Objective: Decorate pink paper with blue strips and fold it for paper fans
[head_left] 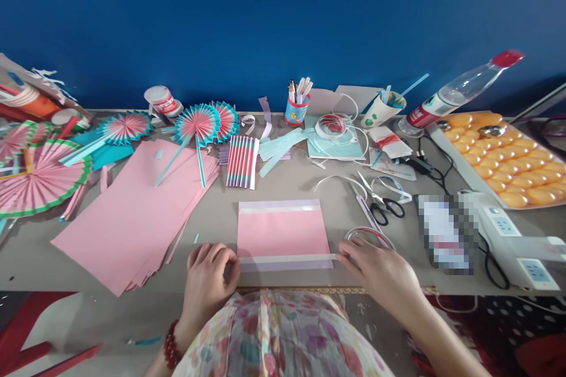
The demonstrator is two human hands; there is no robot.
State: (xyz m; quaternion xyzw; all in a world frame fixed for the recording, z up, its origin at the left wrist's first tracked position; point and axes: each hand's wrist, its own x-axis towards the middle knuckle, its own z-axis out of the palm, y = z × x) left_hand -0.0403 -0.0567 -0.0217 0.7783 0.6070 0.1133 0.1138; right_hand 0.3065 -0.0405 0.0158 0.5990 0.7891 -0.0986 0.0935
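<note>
A pink sheet of paper [283, 234] with lavender bands along its far and near edges lies flat at the table's front. One white strip [279, 210] runs across its far band. A second, narrow white tape strip [287, 258] stretches over the near band. My left hand [212, 271] pinches its left end, with fingers curled just off the paper's left edge. At the other end, my right hand [380, 268] pinches the strip beyond the right edge. Beside the right hand lie a white tape roll [371, 234] and black-handled scissors [385, 211].
To the left lies a stack of pink paper [132, 212]. Folded paper fans [197, 123] and a pleated striped paper [242, 162] sit behind. A pen cup [298, 109], water bottle [455, 97], pixelated phone [446, 235] and power strip [504, 224] stand or lie further off.
</note>
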